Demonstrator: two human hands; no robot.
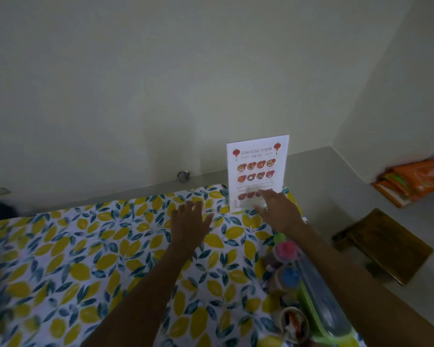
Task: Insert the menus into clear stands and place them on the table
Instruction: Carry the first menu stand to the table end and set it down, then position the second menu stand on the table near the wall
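Note:
A white Chinese food menu (257, 169) stands upright in a clear stand at the far right edge of the table (85, 259), which wears a lemon-print cloth. My right hand (277, 209) reaches to the menu's lower front, fingers spread, fingertips touching or just short of the sheet. My left hand (192, 221) hovers open over the cloth to the left of the menu, palm down, holding nothing. The stand's base is hidden behind my right hand.
Small jars with pink (286, 249) and blue (290, 275) lids and a green-rimmed clear container (321, 304) sit along the table's right edge. A wooden stool (383, 244) stands on the floor to the right. Orange packets (416, 181) lie by the wall.

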